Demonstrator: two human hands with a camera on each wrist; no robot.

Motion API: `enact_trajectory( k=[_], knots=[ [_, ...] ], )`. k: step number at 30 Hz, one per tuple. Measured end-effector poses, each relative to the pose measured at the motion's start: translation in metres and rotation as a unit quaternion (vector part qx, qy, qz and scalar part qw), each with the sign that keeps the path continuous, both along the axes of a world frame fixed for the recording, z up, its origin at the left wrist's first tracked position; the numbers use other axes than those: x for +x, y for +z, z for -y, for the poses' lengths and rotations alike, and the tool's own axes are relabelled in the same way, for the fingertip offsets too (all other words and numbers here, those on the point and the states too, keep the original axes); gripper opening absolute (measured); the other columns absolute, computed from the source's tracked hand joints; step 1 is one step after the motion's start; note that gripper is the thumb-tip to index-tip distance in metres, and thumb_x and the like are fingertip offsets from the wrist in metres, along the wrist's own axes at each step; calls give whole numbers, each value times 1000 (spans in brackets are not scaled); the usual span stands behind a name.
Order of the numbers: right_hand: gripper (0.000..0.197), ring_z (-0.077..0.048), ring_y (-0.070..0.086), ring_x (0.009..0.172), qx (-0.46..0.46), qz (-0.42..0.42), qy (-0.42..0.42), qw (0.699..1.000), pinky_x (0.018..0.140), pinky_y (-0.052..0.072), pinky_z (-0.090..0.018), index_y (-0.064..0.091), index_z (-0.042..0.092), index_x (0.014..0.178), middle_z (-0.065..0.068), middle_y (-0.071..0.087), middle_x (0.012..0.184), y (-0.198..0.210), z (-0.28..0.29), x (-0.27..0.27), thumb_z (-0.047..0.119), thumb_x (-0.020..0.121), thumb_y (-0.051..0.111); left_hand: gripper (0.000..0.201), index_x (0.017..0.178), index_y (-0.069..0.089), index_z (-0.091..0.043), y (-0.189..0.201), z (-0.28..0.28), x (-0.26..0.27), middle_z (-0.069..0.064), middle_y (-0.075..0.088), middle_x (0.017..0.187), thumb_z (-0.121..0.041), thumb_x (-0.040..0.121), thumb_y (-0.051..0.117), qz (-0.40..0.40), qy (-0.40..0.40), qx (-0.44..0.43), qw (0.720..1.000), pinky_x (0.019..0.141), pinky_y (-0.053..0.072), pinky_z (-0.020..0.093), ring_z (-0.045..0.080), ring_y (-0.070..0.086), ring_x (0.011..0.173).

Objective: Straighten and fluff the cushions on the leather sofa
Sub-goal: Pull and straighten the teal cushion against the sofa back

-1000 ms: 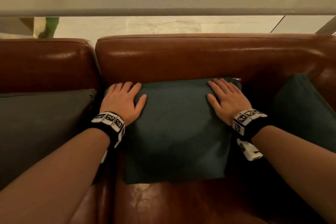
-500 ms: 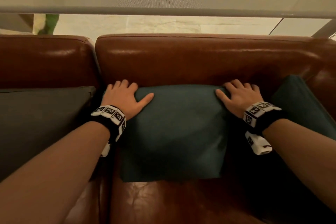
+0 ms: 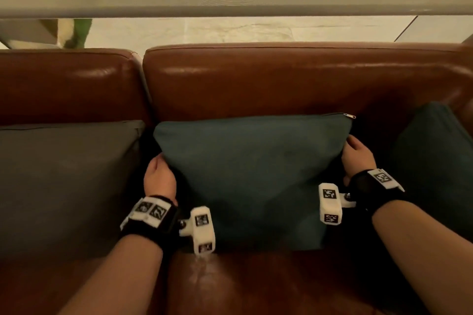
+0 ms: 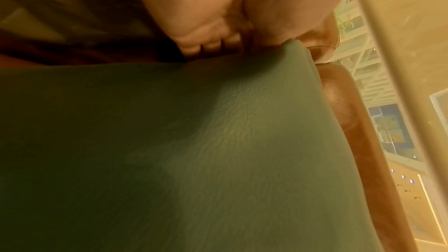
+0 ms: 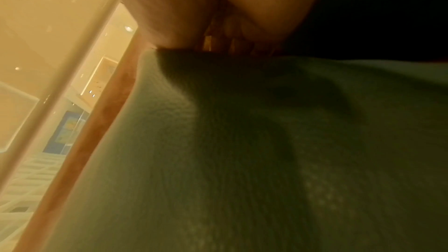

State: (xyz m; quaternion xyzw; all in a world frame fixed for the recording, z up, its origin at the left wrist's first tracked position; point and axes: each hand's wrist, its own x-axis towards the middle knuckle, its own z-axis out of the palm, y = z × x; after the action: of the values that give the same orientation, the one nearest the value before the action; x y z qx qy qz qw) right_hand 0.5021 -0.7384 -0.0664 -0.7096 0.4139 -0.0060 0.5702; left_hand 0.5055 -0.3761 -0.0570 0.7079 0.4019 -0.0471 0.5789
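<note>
A teal cushion (image 3: 253, 176) leans upright against the backrest (image 3: 281, 79) of the brown leather sofa, zip pull at its top right corner. My left hand (image 3: 160, 176) grips its left edge and my right hand (image 3: 358, 156) grips its right edge, about halfway up. In the left wrist view the fingers (image 4: 211, 43) curl behind the teal cushion (image 4: 194, 141) with the thumb on its front. The right wrist view shows the same hold, the right hand's fingers (image 5: 240, 43) tucked behind the cushion (image 5: 242, 141).
A grey cushion (image 3: 64, 181) leans on the left backrest, close to my left hand. Another teal cushion (image 3: 435, 161) stands at the right by the sofa arm. The leather seat (image 3: 256, 284) shows in front. A rail and screen (image 3: 230, 10) run behind the sofa.
Both hands left the cushion's top corners, where they lay flat, and slid down to its side edges, now curled round them. The cushion stands taller with its top edge straight.
</note>
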Motion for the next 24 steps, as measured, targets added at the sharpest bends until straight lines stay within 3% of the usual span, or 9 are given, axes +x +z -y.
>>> enact_trajectory(
  k=[4,7,10,13,16,19,20,23,24],
  knots=[
    [40,-24,60,114,-49,-25,-13,998,99,49,-38,59,20,133,-3,65,124,6,1,1,29,94,60,45,120,65,-36,-22,-19,26,-1,67,123,-47,77,60,24,-24,-105,994,106,45,47,23,61,115],
    [37,-26,60,114,-117,-66,0,991,95,49,-37,63,18,129,-7,65,125,15,8,5,27,93,60,14,93,70,-37,-18,-23,26,0,69,111,-38,84,59,11,-12,-67,998,102,47,46,22,63,106],
    [32,-25,60,112,-145,-89,-28,985,89,47,-33,65,20,126,-7,64,127,25,20,5,28,95,58,19,110,67,-23,-10,-21,26,5,62,99,-27,95,55,24,38,-34,998,93,48,42,26,58,94],
    [31,-24,60,108,-125,-102,-66,985,83,42,-29,65,19,124,-7,64,125,25,25,3,30,96,57,29,123,62,-18,-6,-14,31,3,62,108,-24,97,54,30,82,-24,996,100,47,41,22,57,103],
    [31,-32,63,107,-108,-94,-77,987,90,52,-43,64,20,123,-9,65,122,20,14,3,33,98,52,32,127,61,-17,-3,-7,34,6,64,120,-21,95,56,29,137,-44,989,104,46,39,20,58,110],
    [32,-31,60,108,-93,-67,-57,992,76,50,-43,59,22,128,-1,61,123,21,7,4,33,101,46,35,130,59,-18,-3,-10,33,5,62,124,-22,95,57,48,129,-48,989,103,45,34,14,55,105],
    [33,-28,58,109,-80,-60,-51,994,77,48,-40,57,24,130,2,58,121,22,5,3,33,101,44,36,130,58,-19,-5,-11,31,5,61,127,-27,95,56,55,113,-44,991,105,44,35,15,55,107],
    [41,-20,52,119,-11,-64,-35,997,101,42,-39,54,29,136,5,55,129,13,-1,-13,44,98,46,55,135,55,-22,-18,-14,22,3,57,135,-54,89,51,24,37,-86,995,111,38,43,23,52,126],
    [45,-18,51,119,10,-71,-33,997,104,41,-38,55,29,135,6,56,127,10,-4,-20,48,95,51,56,135,55,-24,-21,-13,15,2,59,133,-54,88,52,11,21,-107,994,112,37,44,24,52,127]
  ],
)
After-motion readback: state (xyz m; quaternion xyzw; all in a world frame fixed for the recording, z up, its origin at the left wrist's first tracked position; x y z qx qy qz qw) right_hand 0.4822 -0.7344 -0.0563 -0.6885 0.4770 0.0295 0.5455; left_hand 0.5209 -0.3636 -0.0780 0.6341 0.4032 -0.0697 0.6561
